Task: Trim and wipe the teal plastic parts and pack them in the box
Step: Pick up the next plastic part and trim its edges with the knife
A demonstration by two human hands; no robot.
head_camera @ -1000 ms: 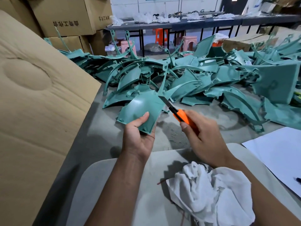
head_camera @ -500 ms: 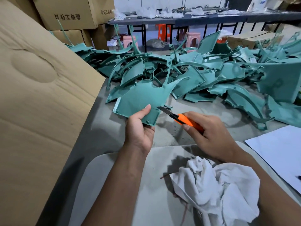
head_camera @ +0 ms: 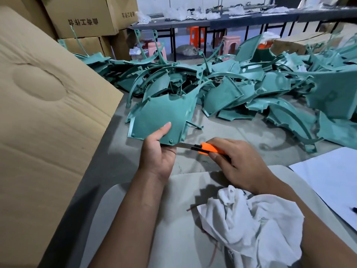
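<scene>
My left hand (head_camera: 157, 153) grips a flat teal plastic part (head_camera: 160, 115) by its near edge, thumb on top, holding it over the grey table. My right hand (head_camera: 241, 163) holds an orange utility knife (head_camera: 208, 148). Its blade points left and lies against the part's lower right edge. A crumpled white cloth (head_camera: 249, 227) lies on my lap area below the right wrist. A large pile of teal parts (head_camera: 241, 88) covers the table behind. The brown flap of the cardboard box (head_camera: 44, 117) rises at the left.
White paper sheets (head_camera: 332, 182) lie at the right table edge. Stacked cardboard cartons (head_camera: 83, 18) stand at the back left. A long dark bench (head_camera: 231, 18) with white bags and coloured stools (head_camera: 230, 42) beneath it runs across the background.
My left hand turned the teal part and drew it closer. The knife in my right hand swung from the part's upper right side down to its lower right edge.
</scene>
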